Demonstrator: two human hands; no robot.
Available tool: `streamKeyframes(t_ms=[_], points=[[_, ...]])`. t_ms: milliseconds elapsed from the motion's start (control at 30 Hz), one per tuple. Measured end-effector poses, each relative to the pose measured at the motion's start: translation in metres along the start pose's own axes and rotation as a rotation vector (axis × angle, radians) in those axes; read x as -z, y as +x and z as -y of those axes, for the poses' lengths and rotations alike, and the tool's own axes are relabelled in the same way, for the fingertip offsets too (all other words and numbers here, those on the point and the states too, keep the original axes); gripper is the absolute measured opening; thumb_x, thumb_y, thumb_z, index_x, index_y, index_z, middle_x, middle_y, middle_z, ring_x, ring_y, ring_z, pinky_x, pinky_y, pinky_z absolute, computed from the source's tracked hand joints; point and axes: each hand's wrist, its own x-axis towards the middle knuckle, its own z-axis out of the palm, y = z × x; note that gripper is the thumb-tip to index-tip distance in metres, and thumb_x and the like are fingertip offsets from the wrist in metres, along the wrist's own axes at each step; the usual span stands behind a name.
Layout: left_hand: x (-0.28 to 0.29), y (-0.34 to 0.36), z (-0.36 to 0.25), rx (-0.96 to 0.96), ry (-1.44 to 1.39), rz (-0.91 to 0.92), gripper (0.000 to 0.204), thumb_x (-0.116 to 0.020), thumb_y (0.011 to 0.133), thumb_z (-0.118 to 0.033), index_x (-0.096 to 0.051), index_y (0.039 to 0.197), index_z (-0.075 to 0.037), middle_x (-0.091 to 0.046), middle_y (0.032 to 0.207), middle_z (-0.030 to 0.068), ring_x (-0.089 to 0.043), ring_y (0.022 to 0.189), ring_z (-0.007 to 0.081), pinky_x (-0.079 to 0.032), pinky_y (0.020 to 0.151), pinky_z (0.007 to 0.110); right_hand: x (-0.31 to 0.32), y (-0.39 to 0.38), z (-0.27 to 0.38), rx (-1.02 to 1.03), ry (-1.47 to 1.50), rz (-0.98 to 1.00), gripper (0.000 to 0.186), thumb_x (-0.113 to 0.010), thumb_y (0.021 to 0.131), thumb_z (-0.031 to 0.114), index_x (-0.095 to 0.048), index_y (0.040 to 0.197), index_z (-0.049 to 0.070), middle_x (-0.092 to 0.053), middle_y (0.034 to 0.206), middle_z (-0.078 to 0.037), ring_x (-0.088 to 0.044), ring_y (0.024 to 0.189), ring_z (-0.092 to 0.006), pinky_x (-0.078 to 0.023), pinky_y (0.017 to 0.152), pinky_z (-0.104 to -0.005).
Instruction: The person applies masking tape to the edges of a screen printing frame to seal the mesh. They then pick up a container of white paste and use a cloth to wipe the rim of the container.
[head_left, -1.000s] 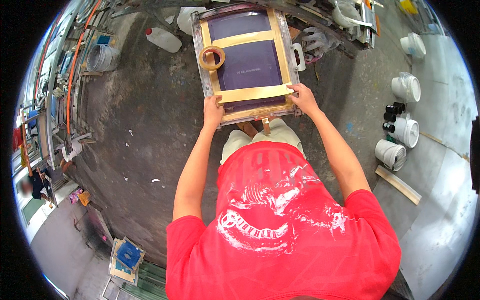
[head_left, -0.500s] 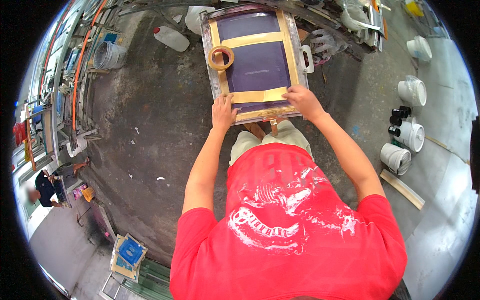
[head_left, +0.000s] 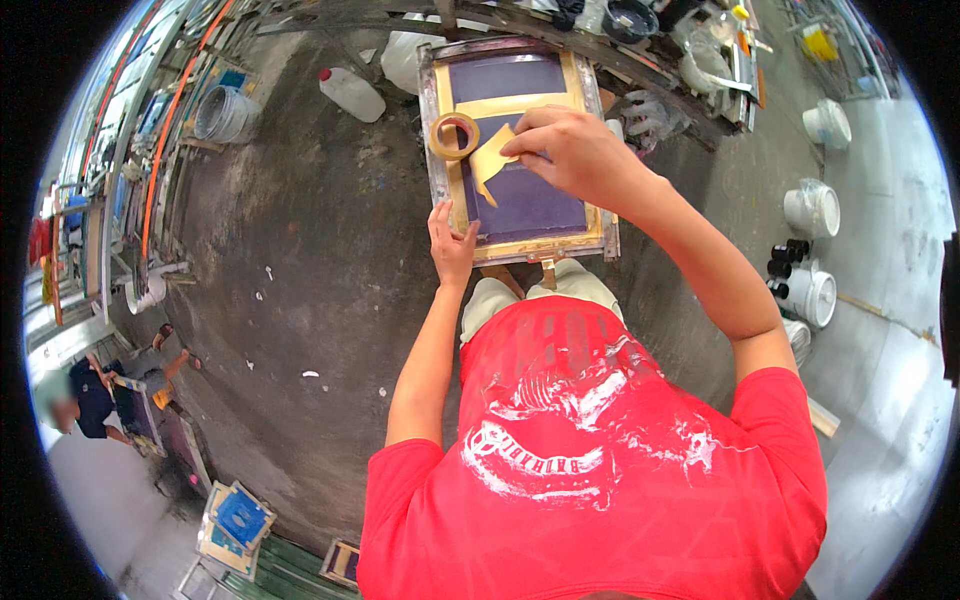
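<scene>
A screen-printing frame [head_left: 610,235] with a dark purple mesh lies before me, its inner borders lined with tan tape and one tape band [head_left: 510,104] crossing its upper part. My right hand [head_left: 580,155] is raised over the mesh, its fingers pinched on a loose, curled tape strip [head_left: 490,165] that hangs down. My left hand [head_left: 452,245] rests on the frame's lower left edge, fingers stretched and thumb apart. On the upper left side sits a tape roll [head_left: 437,137], close to the strip's end. The right hand and forearm cover part of the frame's right side.
A white jug [head_left: 352,95] with a red cap stands on the floor left of the frame. White buckets [head_left: 808,295] and dark bottles line the right. Far left, a person [head_left: 95,400] handles another frame. Printing screens [head_left: 240,515] lie at lower left.
My right hand has moved up and left, lifting the lower tape strip off the frame. That strip lay flat across the mesh before. My left hand stays at the frame's left edge.
</scene>
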Motion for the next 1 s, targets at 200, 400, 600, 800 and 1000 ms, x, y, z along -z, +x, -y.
streamKeyframes(t_ms=[200, 400, 600, 800, 1000], points=[[-0.011, -0.010, -0.022, 0.340, -0.392, 0.150, 0.071, -0.075, 0.083, -0.031, -0.038, 0.137, -0.004, -0.051, 0.129, 0.0115, -0.058, 0.094, 0.0145, -0.049, 0.072, 0.029, 0.012, 0.003, 0.017, -0.122, 0.067, 0.037, 0.016, -0.065, 0.082, 0.015, -0.074, 0.092, 0.006, -0.067, 0.086, -0.010, -0.064, 0.081, -0.0294, -0.051, 0.076, -0.0388], [-0.027, -0.027, -0.038, 0.149, -0.618, 0.098, 0.063, -0.066, 0.089, -0.028, -0.037, 0.138, -0.003, -0.046, 0.135, 0.0111, -0.045, 0.126, 0.0194, -0.043, 0.095, 0.035, 0.021, -0.006, 0.019, -0.262, 0.147, -0.008, 0.015, -0.066, 0.081, 0.009, -0.073, 0.093, 0.006, -0.068, 0.089, -0.009, -0.067, 0.078, -0.0258, -0.052, 0.073, -0.0345], [-0.026, -0.027, -0.043, 0.026, -0.346, 0.004, 0.040, -0.059, 0.087, -0.003, -0.046, 0.125, -0.001, -0.058, 0.118, 0.0172, -0.061, 0.102, 0.0267, -0.050, 0.081, 0.034, 0.030, -0.020, 0.003, -0.362, 0.165, -0.046, 0.015, -0.065, 0.082, 0.008, -0.073, 0.095, 0.005, -0.068, 0.089, -0.010, -0.067, 0.077, -0.0234, -0.053, 0.072, -0.0323], [0.008, -0.022, -0.029, -0.047, -0.137, 0.057, 0.020, -0.056, 0.087, 0.002, -0.062, 0.105, 0.001, -0.068, 0.111, 0.0138, -0.067, 0.098, 0.0252, -0.051, 0.082, 0.033, 0.035, -0.051, -0.041, -0.466, 0.276, -0.008, 0.017, -0.065, 0.083, 0.007, -0.072, 0.097, 0.003, -0.068, 0.087, -0.011, -0.065, 0.077, -0.0190, -0.052, 0.073, -0.0300], [0.040, -0.006, -0.006, -0.157, 0.045, 0.078, 0.021, -0.060, 0.083, 0.003, -0.069, 0.100, -0.002, -0.069, 0.107, 0.0128, -0.067, 0.098, 0.0269, -0.054, 0.083, 0.034, -0.006, -0.114, -0.109, -0.582, 0.424, 0.195, 0.020, -0.065, 0.082, 0.003, -0.072, 0.101, 0.003, -0.066, 0.087, -0.009, -0.063, 0.081, -0.0169, -0.050, 0.076, -0.0286]])
